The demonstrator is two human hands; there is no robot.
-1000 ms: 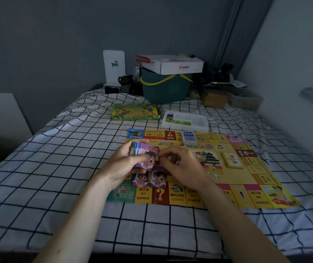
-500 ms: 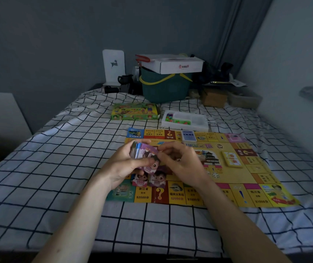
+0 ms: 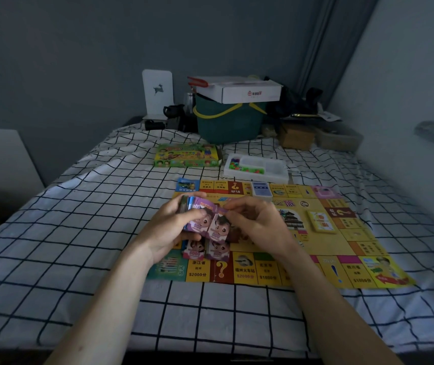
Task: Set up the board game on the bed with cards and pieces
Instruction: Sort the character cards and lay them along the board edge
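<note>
Yellow paper game board lies flat on the white bed sheet with black grid lines. Your left hand has its grip closed around a thick stack of purple play-money notes, thumb across the top note. Your right hand pinches one purple note by its upper edge, just beside the stack. Below your hands, two small piles of the same notes rest on the board's near edge. A blue card deck and a yellow card deck sit on the board. Beyond it lie a green game box and a white plastic tray of coloured pieces, well apart from your hands.
</note>
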